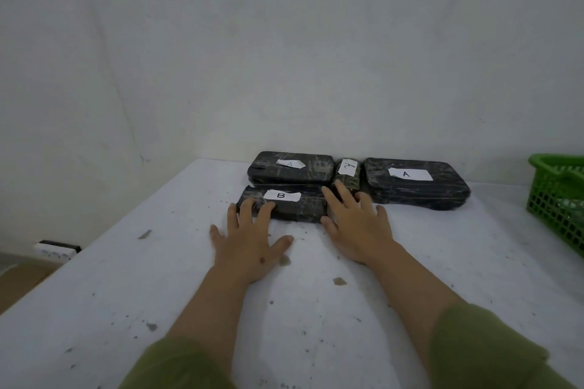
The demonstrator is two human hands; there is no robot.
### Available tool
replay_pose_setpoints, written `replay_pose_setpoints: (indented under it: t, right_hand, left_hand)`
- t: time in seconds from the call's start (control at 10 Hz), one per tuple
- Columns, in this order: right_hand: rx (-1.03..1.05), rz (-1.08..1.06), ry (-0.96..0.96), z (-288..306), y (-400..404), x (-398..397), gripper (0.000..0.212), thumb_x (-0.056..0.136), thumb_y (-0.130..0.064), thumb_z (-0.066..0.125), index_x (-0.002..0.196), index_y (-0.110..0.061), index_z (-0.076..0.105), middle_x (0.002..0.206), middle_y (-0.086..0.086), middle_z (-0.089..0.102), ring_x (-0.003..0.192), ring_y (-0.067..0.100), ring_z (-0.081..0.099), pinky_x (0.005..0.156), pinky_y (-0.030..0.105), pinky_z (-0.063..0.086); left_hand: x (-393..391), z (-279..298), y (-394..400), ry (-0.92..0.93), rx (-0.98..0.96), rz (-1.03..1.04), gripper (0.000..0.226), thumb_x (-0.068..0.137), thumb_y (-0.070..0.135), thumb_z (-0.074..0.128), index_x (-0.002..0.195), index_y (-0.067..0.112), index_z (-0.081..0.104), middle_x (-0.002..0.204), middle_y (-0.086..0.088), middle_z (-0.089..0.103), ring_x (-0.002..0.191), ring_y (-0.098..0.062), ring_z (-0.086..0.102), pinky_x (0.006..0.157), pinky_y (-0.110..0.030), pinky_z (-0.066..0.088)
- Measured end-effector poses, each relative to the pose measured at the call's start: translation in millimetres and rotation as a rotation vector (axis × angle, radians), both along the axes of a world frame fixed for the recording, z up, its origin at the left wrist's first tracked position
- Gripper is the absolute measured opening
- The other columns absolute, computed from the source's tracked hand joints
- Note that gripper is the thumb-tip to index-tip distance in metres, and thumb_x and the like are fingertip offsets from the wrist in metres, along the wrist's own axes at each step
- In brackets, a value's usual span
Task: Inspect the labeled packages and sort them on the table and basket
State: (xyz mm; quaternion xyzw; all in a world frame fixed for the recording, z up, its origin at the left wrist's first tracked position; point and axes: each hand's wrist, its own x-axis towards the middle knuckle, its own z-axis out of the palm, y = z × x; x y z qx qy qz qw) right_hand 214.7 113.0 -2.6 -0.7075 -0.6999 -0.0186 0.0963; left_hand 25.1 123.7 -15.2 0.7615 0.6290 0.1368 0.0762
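Several black wrapped packages with white labels lie at the far side of the white table (pixel 158 278). The nearest one, the package marked B (pixel 295 207), has my left hand (pixel 249 240) spread flat in front of it, fingertips resting on its near left corner. My right hand (pixel 355 221) lies open at its right end, fingers reaching onto a small package marked A (pixel 347 172). Behind B sits another A package (pixel 290 167). A large A package (pixel 417 183) lies to the right. A green basket (pixel 559 196) stands at the right edge.
A white wall rises directly behind the packages. The table top is scuffed and speckled with dark marks. A white power strip (pixel 55 251) lies on the floor beyond the table's left edge. Something green shows inside the basket.
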Motion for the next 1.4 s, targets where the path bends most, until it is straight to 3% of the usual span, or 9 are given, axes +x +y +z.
replay_pose_setpoints:
  t: [0.1, 0.3, 0.5, 0.6, 0.7, 0.8, 0.9, 1.2, 1.4]
  right_hand:
    - [-0.029, -0.041, -0.044, 1, 1, 5, 0.066, 0.093, -0.06, 0.023, 0.149, -0.03, 0.005, 0.158, -0.01, 0.001, 0.142, 0.03, 0.007, 0.113, 0.059, 0.011]
    - [0.052, -0.034, -0.035, -2, 3, 7, 0.052, 0.096, -0.05, 0.031, 0.141, -0.026, 0.028, 0.154, -0.003, 0.012, 0.141, 0.032, 0.006, 0.113, 0.058, 0.011]
    - [0.061, -0.022, -0.012, -2, 5, 5, 0.054, 0.097, -0.044, 0.034, 0.146, -0.03, 0.017, 0.155, 0.0, 0.012, 0.143, 0.035, 0.005, 0.113, 0.06, 0.011]
    - [0.09, -0.029, 0.007, -1, 4, 6, 0.055, 0.096, -0.043, 0.037, 0.146, -0.032, 0.017, 0.156, 0.0, 0.011, 0.143, 0.033, 0.006, 0.113, 0.059, 0.013]
    - [0.131, -0.07, 0.014, 1, 3, 9, 0.061, 0.094, -0.046, 0.04, 0.147, -0.032, 0.013, 0.158, 0.003, 0.002, 0.144, 0.032, 0.001, 0.112, 0.06, 0.01]
    - [0.105, -0.139, 0.014, 4, 5, 15, 0.072, 0.09, -0.057, 0.041, 0.148, -0.032, 0.006, 0.159, 0.006, -0.007, 0.143, 0.038, -0.008, 0.11, 0.064, 0.002]
    - [0.018, -0.224, 0.077, 5, 10, 28, 0.087, 0.082, -0.071, 0.041, 0.149, -0.033, 0.0, 0.158, 0.01, -0.011, 0.142, 0.043, -0.012, 0.109, 0.065, -0.002]
    - [0.023, -0.222, 0.149, 3, 13, 33, 0.072, 0.088, -0.064, 0.035, 0.148, -0.032, 0.01, 0.159, 0.006, 0.002, 0.142, 0.04, -0.009, 0.114, 0.06, 0.004]
    - [0.063, -0.229, 0.12, 8, 10, 38, 0.072, 0.089, -0.062, 0.035, 0.148, -0.032, 0.007, 0.159, 0.001, 0.002, 0.144, 0.036, -0.002, 0.113, 0.061, 0.006]
  left_hand:
    - [1, -1, 1, 0.0, -0.019, 0.004, 0.07, 0.089, 0.063, 0.038, 0.147, 0.038, 0.007, 0.158, 0.002, -0.006, 0.146, -0.026, -0.011, 0.113, -0.06, 0.007]
    - [7, 2, 3, 0.068, -0.109, -0.045, 0.069, 0.093, 0.059, 0.028, 0.148, 0.04, -0.009, 0.157, 0.004, -0.021, 0.144, -0.023, -0.021, 0.111, -0.063, -0.002]
    - [9, 1, 7, 0.052, -0.081, -0.054, 0.07, 0.092, 0.059, 0.031, 0.148, 0.039, -0.006, 0.158, 0.002, -0.019, 0.145, -0.024, -0.019, 0.113, -0.061, 0.001]
    - [9, 4, 11, -0.1, 0.016, -0.048, 0.078, 0.088, 0.063, 0.04, 0.148, 0.038, -0.002, 0.157, -0.003, -0.014, 0.145, -0.027, -0.011, 0.115, -0.056, 0.008]
    - [3, 11, 26, -0.468, 0.071, 0.044, 0.094, 0.081, 0.062, 0.054, 0.15, 0.031, -0.003, 0.159, -0.009, -0.005, 0.146, -0.027, -0.004, 0.117, -0.049, 0.013]
    - [-3, 11, 47, -0.553, -0.002, 0.053, 0.11, 0.074, 0.062, 0.064, 0.149, 0.027, -0.008, 0.158, -0.01, 0.011, 0.146, -0.027, 0.008, 0.116, -0.05, 0.016]
    - [-1, 6, 65, -0.424, -0.044, 0.035, 0.115, 0.068, 0.065, 0.067, 0.149, 0.029, -0.007, 0.154, -0.006, 0.026, 0.143, -0.026, 0.019, 0.114, -0.052, 0.014]
    - [6, 5, 71, -0.284, 0.001, 0.008, 0.101, 0.071, 0.072, 0.057, 0.149, 0.03, 0.009, 0.152, 0.005, 0.029, 0.137, -0.02, 0.033, 0.113, -0.057, 0.007]
    - [6, 4, 71, -0.25, 0.014, 0.024, 0.108, 0.067, 0.074, 0.059, 0.15, 0.029, 0.007, 0.155, -0.004, 0.022, 0.144, -0.028, 0.016, 0.114, -0.057, 0.011]
